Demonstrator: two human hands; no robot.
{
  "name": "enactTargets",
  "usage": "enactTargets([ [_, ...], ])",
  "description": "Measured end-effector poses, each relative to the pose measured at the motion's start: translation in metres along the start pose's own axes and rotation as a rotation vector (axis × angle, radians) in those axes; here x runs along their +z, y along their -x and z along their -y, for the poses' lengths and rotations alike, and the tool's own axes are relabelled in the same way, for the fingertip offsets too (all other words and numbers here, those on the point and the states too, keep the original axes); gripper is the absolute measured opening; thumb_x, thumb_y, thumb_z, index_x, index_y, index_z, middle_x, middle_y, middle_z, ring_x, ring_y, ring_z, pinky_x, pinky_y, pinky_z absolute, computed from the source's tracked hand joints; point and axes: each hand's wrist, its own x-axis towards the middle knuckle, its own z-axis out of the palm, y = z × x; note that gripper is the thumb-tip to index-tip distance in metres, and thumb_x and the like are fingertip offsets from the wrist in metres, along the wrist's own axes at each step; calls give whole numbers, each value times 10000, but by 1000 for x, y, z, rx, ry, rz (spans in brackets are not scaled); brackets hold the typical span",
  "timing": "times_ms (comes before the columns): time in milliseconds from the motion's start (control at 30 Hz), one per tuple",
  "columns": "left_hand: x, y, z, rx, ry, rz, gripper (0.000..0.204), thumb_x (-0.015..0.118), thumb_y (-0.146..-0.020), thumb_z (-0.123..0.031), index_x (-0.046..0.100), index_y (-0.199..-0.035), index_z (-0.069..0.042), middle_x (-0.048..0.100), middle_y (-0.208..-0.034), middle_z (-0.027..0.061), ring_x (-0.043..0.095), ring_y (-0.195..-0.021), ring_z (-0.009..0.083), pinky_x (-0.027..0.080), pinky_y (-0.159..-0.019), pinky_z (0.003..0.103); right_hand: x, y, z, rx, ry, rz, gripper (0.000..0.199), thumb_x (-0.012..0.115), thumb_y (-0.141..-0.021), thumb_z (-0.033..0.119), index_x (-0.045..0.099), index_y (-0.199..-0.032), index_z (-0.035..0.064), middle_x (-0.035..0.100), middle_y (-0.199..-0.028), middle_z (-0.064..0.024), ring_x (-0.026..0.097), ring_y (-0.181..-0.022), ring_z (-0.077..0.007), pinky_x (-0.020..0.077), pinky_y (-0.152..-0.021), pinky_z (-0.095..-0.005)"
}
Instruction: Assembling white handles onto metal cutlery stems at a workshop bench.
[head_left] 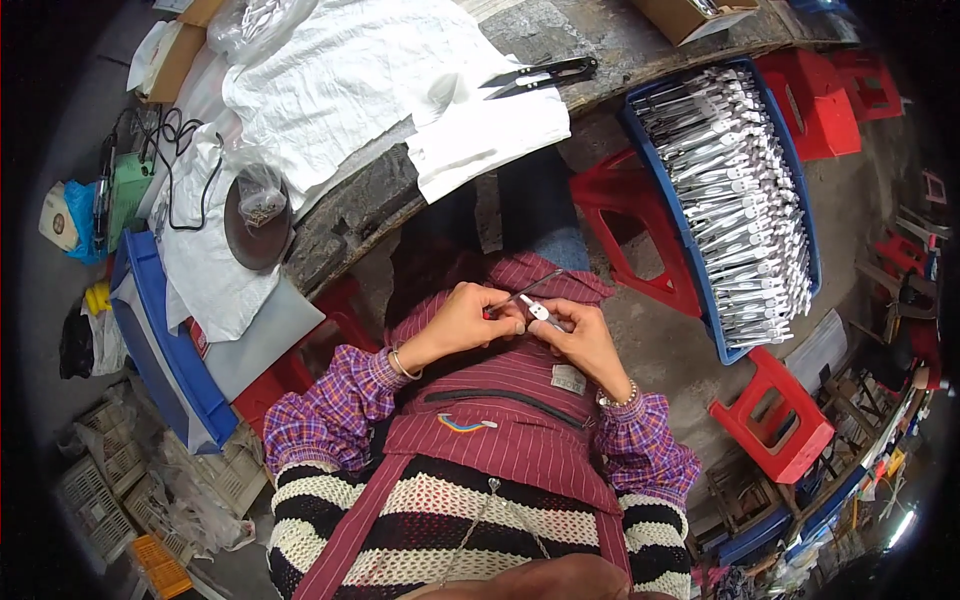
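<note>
Above my lap, in front of the maroon striped apron (480, 400), both hands meet on one small tool. It has a white plastic part (539, 312) with dark dots and a thin dark shaft (535, 288) slanting up and to the right. My left hand (465, 322) is closed, its fingertips pinching near the shaft's lower end. With thumb and fingers my right hand (582, 345) grips the white part. The fingers cover some of the tool, so its exact kind cannot be made out. Similar white pieces with slim dark ends fill a blue tray (703, 290) to the right.
The tray rests on red plastic stools (640, 235); another red stool (775, 420) stands nearer. Ahead, a worn workbench (365, 215) carries white cloth (340, 90), black-handled snips (550, 75) and a brown round dish (258, 225) with a small bag. A blue bin (170, 350) stands left.
</note>
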Motion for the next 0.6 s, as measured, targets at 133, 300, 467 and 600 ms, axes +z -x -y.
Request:
enactTargets([
  [133, 3, -1, 2, 187, -193, -85, 152, 687, -773, -140, 684, -859, -15, 674, -723, 74, 619, -575, 138, 471, -523, 257, 1, -2, -5, -61, 57, -41, 237, 652, -833, 111, 633, -1040, -3, 618, -740, 30, 500, -580, -7, 390, -501, -166],
  [300, 5, 0, -1, 276, -320, -136, 184, 694, -750, -147, 686, -891, -29, 681, -808, 133, 673, -699, 245, 506, -626, 302, 0, 0, 6, 53, 14, 8, 234, 641, -838, 115, 634, -1040, -3, 620, -740, 22, 504, -583, -8, 397, -505, -167],
  [467, 5, 0, 1, 344, -368, -165, 187, 703, -748, -153, 686, -891, -34, 681, -797, 129, 670, -704, 259, 507, -612, 314, 1, 1, 4, 66, -79, -5, 225, 654, -823, 140, 652, -996, -4, 621, -704, 0, 523, -562, -31, 410, -490, -200],
  [600, 8, 0, 0, 353, -403, -187, 186, 710, -741, -155, 685, -881, -35, 680, -790, 128, 668, -702, 266, 505, -607, 315, 1, 0, 2, 54, -28, -20, 229, 657, -821, 147, 654, -993, -5, 618, -689, 0, 520, -549, -33, 409, -486, -200],
])
